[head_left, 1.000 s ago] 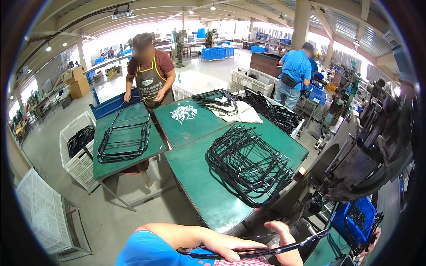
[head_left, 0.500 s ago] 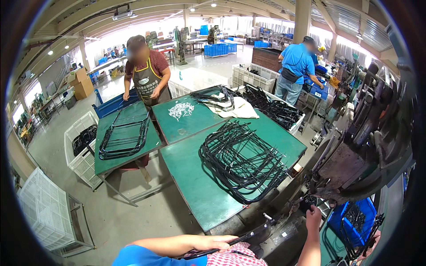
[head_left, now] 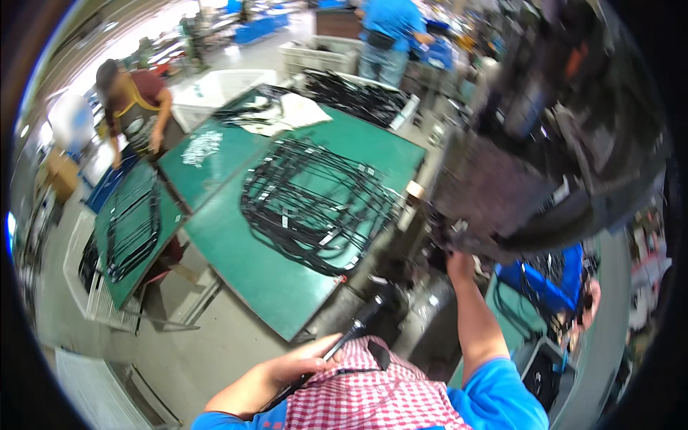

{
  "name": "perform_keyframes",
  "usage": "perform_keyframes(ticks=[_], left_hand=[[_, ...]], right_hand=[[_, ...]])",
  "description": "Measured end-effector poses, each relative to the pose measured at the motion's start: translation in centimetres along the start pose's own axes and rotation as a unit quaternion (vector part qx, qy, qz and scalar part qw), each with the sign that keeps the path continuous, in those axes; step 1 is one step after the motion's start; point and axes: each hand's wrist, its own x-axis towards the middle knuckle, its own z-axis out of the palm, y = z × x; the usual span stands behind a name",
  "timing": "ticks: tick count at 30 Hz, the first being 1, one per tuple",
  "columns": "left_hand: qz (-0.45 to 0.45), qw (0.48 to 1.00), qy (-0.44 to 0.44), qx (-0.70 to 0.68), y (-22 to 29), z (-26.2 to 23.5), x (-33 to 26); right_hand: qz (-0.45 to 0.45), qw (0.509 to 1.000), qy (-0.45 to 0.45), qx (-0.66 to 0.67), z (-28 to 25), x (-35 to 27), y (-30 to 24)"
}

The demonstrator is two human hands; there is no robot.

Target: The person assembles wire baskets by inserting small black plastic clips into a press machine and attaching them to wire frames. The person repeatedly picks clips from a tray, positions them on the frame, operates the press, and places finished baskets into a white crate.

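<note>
My left hand (head_left: pixel 315 358) is closed round a thin black tube (head_left: pixel 367 312), held in front of the red-and-white checked apron (head_left: pixel 387 394). The tube's far end reaches toward the dark machine (head_left: pixel 494 190) on the right. My right hand (head_left: pixel 459 264) reaches up to the lower part of that machine; its fingers are blurred and partly hidden there. Beyond my hands, a tangled pile of black bent wire frames (head_left: pixel 322 201) lies on the green table (head_left: pixel 265 287).
Small white pieces (head_left: pixel 201 147) and a cream cloth (head_left: pixel 290 115) lie on the table behind. A blue bin (head_left: pixel 570 276) stands right of my right arm, with another person's hand (head_left: pixel 590 304) beside it. One co-worker (head_left: pixel 143 107) stands far left, another (head_left: pixel 390 36) at the back.
The view has swung to the right, so the tables sit further left. My left hand still holds the black tube, now pointing more steeply up. My right hand stays at the machine.
</note>
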Motion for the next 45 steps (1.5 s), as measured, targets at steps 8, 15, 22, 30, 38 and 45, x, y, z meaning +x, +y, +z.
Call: perform_keyframes(ticks=[8,15,22,30,38,45], left_hand=[[0.016,0.995,-0.072,0.065,2.7,-0.7,5.0],[0.031,0.995,-0.033,0.086,3.9,-0.7,6.4],[0.021,0.996,-0.072,0.05,3.0,-3.0,7.1],[0.006,0.996,-0.075,0.048,2.8,-3.0,7.3],[0.008,0.996,-0.074,0.05,2.1,-3.4,7.6],[0.019,0.997,-0.063,0.045,1.6,-3.5,8.2]], right_hand=[[-0.076,0.983,0.166,-0.014,7.5,0.2,5.3],[-0.056,0.978,0.116,0.166,-3.0,-2.4,0.5],[0.138,0.923,0.06,0.354,-9.9,-8.1,-5.0],[0.122,0.899,0.052,0.418,-11.4,-9.7,-8.8],[0.093,0.885,0.049,0.454,-12.7,-7.6,-11.7],[0.099,0.872,0.06,0.476,-12.8,-6.9,-13.5]])
